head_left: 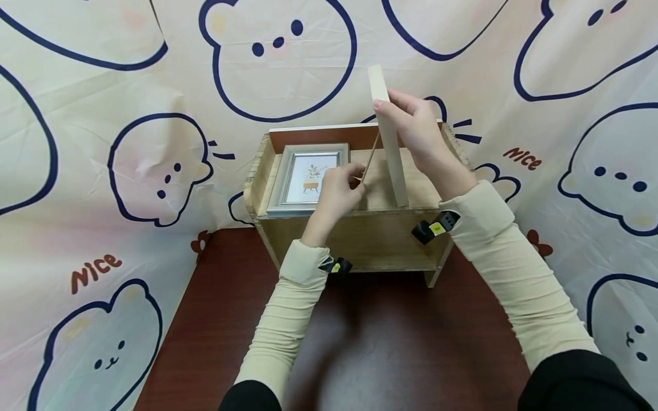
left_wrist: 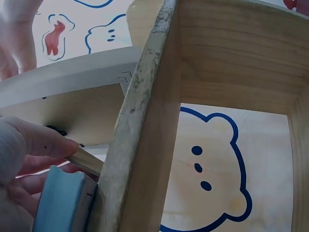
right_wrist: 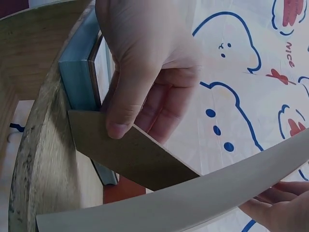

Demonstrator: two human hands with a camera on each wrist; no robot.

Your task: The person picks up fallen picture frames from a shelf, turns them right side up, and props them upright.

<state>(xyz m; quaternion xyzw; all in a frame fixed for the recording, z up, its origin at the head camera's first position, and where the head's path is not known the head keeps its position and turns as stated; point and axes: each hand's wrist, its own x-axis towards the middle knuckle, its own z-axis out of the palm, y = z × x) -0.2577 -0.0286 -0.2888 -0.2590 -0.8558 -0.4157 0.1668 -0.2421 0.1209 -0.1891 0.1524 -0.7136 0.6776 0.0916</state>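
Propping leg pinched out from the back of a frame

The upright frame (head_left: 393,160) stands edge-on above the right half of the wooden shelf (head_left: 354,242), its lower end close to the near rim; whether it bears on the wood I cannot tell. The right hand (head_left: 422,132) has thumb and fingers clamped on its upper part. The left hand (head_left: 337,189) pinches the flat support leg (right_wrist: 128,147) between thumb and fingers, holding it angled away from the frame's back toward the left. Just left of that hand, a framed plant picture (head_left: 311,178) stands in the shelf, facing near. The shelf sits on the dark red bench (head_left: 226,302).

The step in hand looks like opening or adjusting the leg. The next move probably calls for leaving it splayed, turning the frame to face near, and lowering it level beside its neighbour without knocking it.
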